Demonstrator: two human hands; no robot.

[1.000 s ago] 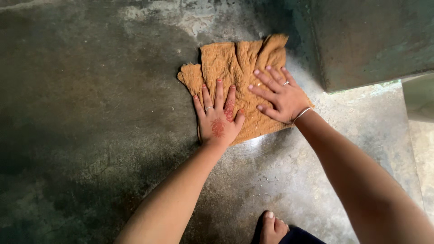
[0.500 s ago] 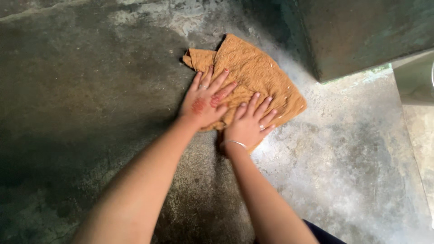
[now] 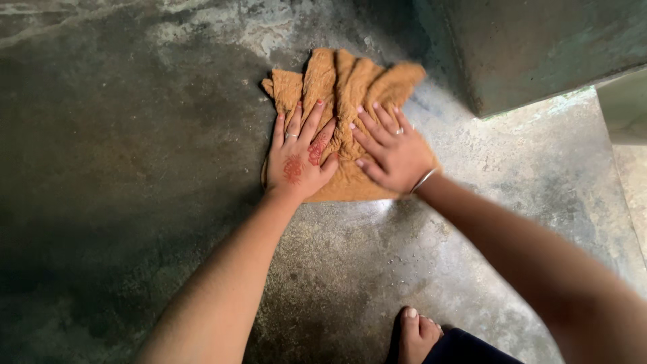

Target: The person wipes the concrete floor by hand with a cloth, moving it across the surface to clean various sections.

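Note:
A crumpled orange-brown cloth (image 3: 344, 77) lies flat on the wet grey concrete floor (image 3: 135, 135). My left hand (image 3: 296, 152), with a ring and a reddish pattern on its back, presses palm-down on the cloth's left part, fingers spread. My right hand (image 3: 391, 148), wearing a ring and a thin bangle, presses palm-down on the cloth's right part. The two hands lie side by side, almost touching. Neither hand grips the cloth; both lie flat on it.
A grey-green concrete block or wall corner (image 3: 539, 47) rises just right of the cloth. A paler floor strip (image 3: 627, 135) runs along the far right. My bare foot (image 3: 418, 334) stands at the bottom edge beside dark fabric.
The cloth has slid back toward the left and bunched into folds. My right arm has swung out to the right again, and my foot has come back into view.

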